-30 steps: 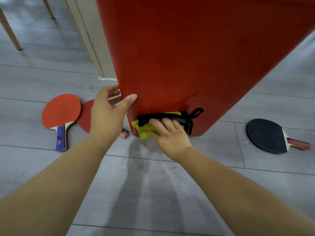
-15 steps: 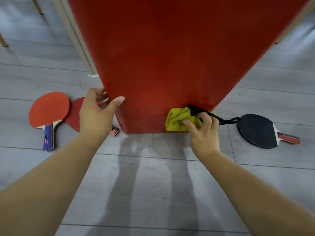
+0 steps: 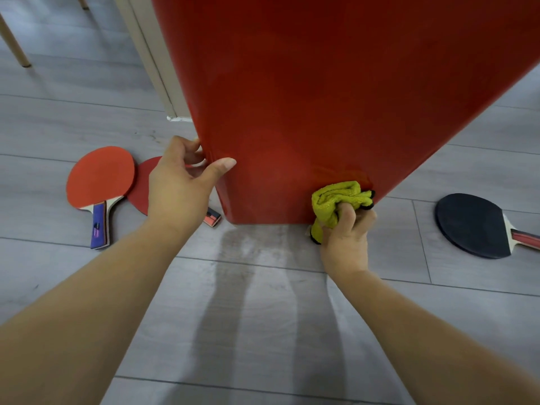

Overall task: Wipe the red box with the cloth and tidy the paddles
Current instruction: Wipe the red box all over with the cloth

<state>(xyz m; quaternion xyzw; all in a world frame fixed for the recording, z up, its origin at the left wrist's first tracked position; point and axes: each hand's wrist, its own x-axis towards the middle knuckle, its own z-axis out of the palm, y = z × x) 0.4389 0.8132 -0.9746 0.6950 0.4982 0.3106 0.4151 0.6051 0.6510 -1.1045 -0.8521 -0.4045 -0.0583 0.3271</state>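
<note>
Far left on the grey plank floor (image 3: 73, 287) lies a red-faced paddle (image 3: 100, 176). A second red paddle (image 3: 143, 185) sits against it, partly hidden by my left hand (image 3: 178, 185). That hand grips the red box (image 3: 321, 112) at its left edge, thumb on the front face. My right hand (image 3: 347, 238) clutches the bunched yellow cloth (image 3: 336, 200) against the box's lower right corner. A black paddle (image 3: 470, 226) lies far right.

Risk, as I judge it: a hard low wipe could twist the tall box onto the paddle handle just beside its base.

The box stands upright, long axis vertical, top out of view. The left paddle's handle points toward me, the black one's rightward.
</note>
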